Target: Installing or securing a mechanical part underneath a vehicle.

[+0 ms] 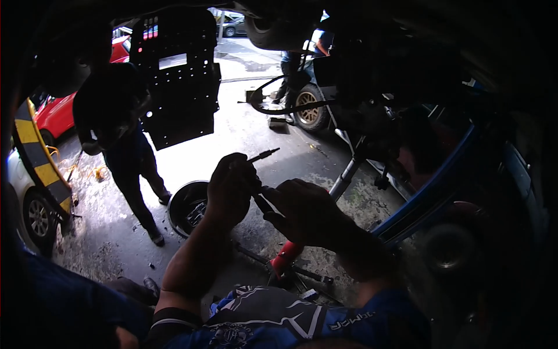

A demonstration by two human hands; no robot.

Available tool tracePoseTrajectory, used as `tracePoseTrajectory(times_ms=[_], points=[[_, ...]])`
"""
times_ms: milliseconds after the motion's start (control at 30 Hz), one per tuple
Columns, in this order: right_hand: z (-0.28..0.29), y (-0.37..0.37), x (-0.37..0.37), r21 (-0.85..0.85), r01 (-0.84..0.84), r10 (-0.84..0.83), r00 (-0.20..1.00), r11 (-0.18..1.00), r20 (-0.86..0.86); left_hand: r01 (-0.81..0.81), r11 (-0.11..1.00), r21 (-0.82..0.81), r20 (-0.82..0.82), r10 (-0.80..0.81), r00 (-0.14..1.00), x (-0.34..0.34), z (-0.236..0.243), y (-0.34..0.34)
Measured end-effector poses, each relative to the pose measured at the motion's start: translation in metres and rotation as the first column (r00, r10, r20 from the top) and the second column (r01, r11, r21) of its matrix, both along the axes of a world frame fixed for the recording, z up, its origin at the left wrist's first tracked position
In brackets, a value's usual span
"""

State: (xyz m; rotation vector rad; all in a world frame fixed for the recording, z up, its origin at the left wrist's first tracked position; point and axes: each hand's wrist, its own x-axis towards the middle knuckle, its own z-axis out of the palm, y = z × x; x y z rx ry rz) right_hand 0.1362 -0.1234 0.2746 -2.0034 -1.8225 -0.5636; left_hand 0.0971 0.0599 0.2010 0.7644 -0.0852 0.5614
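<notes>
1. Left hand [229,189] curls round a slim stepped rod [265,155], tip jutting past the knuckles!
2. Right hand [305,209] pinches a dark cylinder [263,203] just beside.
3. Rod looks light, stiff, possibly greasy; best gripped mid-shaft.

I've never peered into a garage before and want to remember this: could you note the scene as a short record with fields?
Left hand: fingers closed around a slim dark rod that sticks out up and to the right
Right hand: close beside the left; too dark to tell its grip
Floor: black round basin, red stand
Upper left: perforated black panel, standing person
Background: gold-spoked wheel, red car
Light: bright beyond, dim near the hands
</notes>
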Motion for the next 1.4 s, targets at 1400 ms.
tracePoseTrajectory(times_ms=[1400], points=[[0.265,-0.065,0.082,0.185,0.718,-0.675,0.488,0.671,0.554,0.581,0.795,0.174,0.311,-0.604,0.734,0.149,0.155,0.029]])
